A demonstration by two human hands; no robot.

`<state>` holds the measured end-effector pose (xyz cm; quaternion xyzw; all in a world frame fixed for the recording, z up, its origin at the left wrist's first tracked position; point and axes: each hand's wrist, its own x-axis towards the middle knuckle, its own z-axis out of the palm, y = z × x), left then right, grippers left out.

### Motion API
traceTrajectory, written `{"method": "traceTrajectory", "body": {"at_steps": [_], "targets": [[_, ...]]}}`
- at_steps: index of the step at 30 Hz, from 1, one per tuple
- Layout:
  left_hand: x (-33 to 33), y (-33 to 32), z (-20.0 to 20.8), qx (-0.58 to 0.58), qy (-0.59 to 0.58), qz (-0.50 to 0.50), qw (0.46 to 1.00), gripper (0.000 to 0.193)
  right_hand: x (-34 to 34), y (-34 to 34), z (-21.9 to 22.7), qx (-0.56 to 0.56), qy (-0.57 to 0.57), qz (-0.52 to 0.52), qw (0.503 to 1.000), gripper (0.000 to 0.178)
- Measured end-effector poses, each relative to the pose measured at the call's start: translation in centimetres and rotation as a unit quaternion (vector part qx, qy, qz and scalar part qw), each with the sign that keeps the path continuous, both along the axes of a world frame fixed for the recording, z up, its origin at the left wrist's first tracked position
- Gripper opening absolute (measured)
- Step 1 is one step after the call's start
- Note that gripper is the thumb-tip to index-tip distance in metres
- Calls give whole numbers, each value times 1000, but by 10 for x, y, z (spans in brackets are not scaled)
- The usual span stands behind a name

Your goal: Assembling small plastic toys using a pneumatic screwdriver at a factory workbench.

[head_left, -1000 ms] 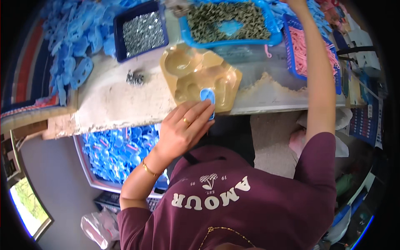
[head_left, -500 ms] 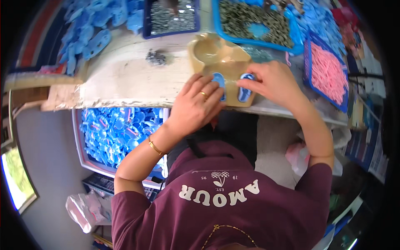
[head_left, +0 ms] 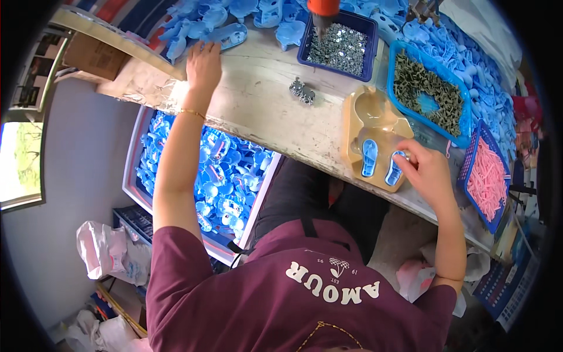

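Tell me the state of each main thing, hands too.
Left hand, at a blue part
Holder, holding two blue pieces
Right hand, at the holder's right piece
Navy tray, filled with silver bits
Light-blue tray, green bits around bare middle
Basket, filled with pink strips
Bin, loaded with blue parts

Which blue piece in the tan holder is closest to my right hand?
The right piece, at your right hand; the left piece lies untouched.

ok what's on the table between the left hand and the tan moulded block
A small heap of silvery-grey pieces lies on the pale tabletop between the left hand and the tan moulded block, in the head view.
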<state>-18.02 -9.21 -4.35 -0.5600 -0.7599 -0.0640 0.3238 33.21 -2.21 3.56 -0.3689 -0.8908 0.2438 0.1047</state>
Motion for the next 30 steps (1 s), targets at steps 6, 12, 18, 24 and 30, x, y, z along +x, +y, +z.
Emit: {"method": "traceTrajectory", "body": {"at_steps": [6, 12, 18, 24, 30], "targets": [[23, -17, 36, -16, -110, -146, 983, 19, 5, 0, 0, -61, 27, -16, 998, 14], [116, -51, 78, -13, -322, -336, 885, 28, 14, 6, -1, -57, 34, -47, 997, 12], [234, -53, 76, -33, -249, -448, 858, 40, 21, 16, 8, -35, 128, -126, 983, 11], [294, -29, 54, -101, -217, -477, 846, 37, 38, 8, 6, -32, 119, -154, 980, 12], [300, -28, 45, -97, -207, -452, 862, 31, 44, -4, -1, 22, 86, -16, 996, 47]]}}
